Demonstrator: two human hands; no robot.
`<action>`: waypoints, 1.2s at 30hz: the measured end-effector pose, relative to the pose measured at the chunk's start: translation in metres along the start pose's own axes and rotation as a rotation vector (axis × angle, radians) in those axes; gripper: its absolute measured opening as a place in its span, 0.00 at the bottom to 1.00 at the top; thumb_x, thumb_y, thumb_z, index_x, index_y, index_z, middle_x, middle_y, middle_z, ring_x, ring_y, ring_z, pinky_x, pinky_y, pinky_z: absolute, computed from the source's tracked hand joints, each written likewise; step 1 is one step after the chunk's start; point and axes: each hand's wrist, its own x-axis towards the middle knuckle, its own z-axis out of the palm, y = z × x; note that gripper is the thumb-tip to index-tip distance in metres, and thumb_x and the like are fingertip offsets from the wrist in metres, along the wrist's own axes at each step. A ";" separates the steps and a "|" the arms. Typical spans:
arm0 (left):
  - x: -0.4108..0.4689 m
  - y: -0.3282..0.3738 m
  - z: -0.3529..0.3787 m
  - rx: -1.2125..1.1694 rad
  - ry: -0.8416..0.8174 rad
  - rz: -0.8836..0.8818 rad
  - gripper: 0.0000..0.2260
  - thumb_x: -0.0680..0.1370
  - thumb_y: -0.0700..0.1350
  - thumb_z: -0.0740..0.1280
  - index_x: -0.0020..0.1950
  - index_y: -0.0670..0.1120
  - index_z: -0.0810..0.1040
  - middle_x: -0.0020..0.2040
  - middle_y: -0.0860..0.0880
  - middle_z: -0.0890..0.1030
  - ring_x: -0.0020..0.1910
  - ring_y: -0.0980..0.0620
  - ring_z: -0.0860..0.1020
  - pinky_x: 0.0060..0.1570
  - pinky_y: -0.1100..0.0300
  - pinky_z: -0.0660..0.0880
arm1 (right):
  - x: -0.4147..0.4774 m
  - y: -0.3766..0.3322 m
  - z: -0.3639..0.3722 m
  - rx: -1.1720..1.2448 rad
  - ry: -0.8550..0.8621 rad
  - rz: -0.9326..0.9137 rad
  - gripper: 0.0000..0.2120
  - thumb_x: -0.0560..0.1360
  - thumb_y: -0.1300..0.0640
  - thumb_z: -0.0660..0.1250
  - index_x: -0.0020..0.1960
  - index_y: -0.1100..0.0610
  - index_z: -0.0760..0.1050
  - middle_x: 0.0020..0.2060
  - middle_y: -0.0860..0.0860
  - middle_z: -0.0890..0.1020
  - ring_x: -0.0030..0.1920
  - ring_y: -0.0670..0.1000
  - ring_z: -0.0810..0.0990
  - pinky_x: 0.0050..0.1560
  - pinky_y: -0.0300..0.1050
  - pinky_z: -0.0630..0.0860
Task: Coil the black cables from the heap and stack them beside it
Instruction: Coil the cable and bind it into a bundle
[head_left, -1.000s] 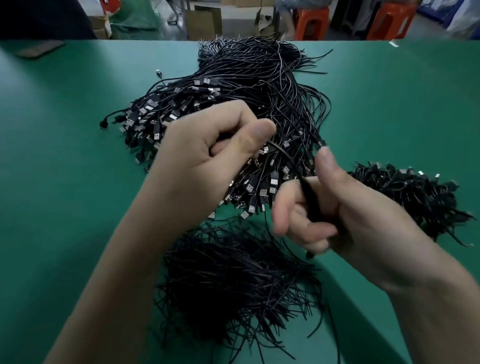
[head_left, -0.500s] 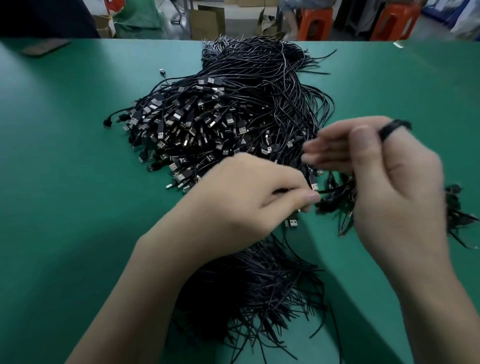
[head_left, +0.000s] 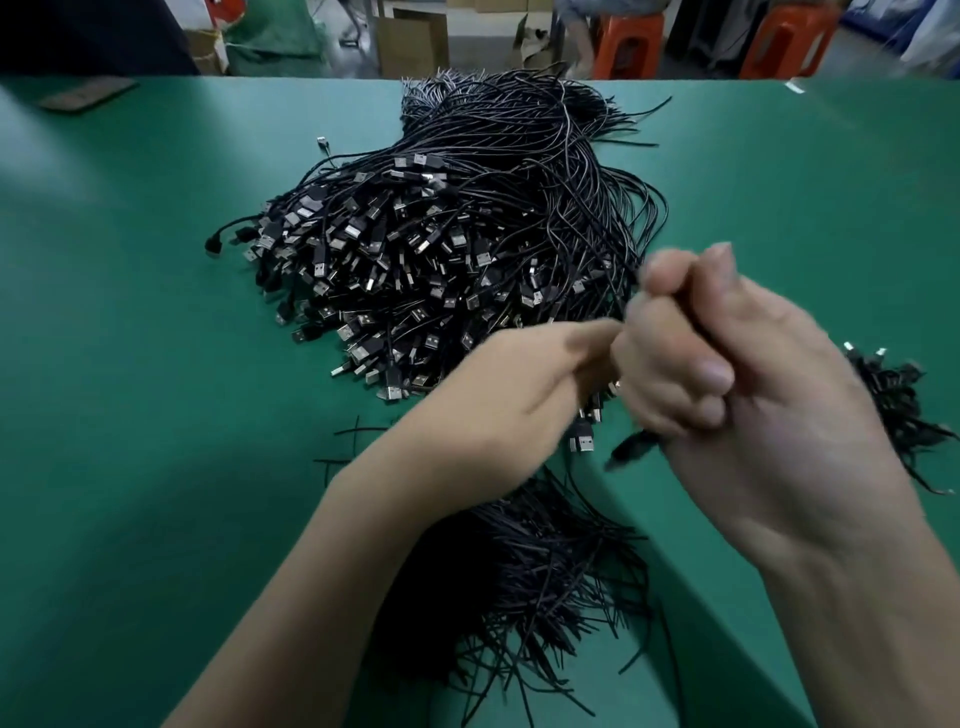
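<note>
A green table (head_left: 130, 364) fills the frame, with 2 orange stools (head_left: 628, 44) beyond its top edge. The cable heap (head_left: 441, 249) lies at centre, just above both hands. The right hand (head_left: 753, 395) is curled round a black cable (head_left: 631, 449). The left hand (head_left: 498, 405) meets it, its grip blurred.

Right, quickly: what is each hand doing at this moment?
Left hand: pinches a black cable.
Right hand: grips the same cable.

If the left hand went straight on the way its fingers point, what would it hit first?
Most likely the right hand: the left hand points right at its curled fingers, which grip a black cable, nearly touching. Blur hides the exact gap.
</note>
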 end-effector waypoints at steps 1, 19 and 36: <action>0.000 0.001 0.002 0.033 -0.048 -0.026 0.12 0.84 0.39 0.58 0.54 0.50 0.79 0.48 0.53 0.83 0.50 0.51 0.81 0.54 0.51 0.78 | 0.001 0.000 -0.001 -0.070 0.080 -0.080 0.17 0.84 0.51 0.55 0.47 0.53 0.81 0.28 0.45 0.72 0.26 0.43 0.65 0.29 0.35 0.65; -0.013 -0.001 -0.042 -0.181 0.210 -0.053 0.09 0.72 0.51 0.78 0.39 0.46 0.86 0.28 0.50 0.82 0.26 0.57 0.78 0.29 0.65 0.73 | -0.002 0.011 -0.009 -0.477 -0.182 0.448 0.26 0.80 0.36 0.52 0.43 0.53 0.80 0.28 0.45 0.66 0.29 0.45 0.65 0.31 0.33 0.65; -0.009 -0.009 -0.036 -0.345 -0.005 -0.017 0.07 0.78 0.46 0.70 0.51 0.44 0.85 0.44 0.53 0.86 0.46 0.58 0.84 0.49 0.66 0.78 | -0.003 0.010 -0.013 -0.272 -0.422 0.362 0.16 0.85 0.56 0.54 0.55 0.63 0.78 0.40 0.57 0.86 0.39 0.54 0.85 0.36 0.41 0.77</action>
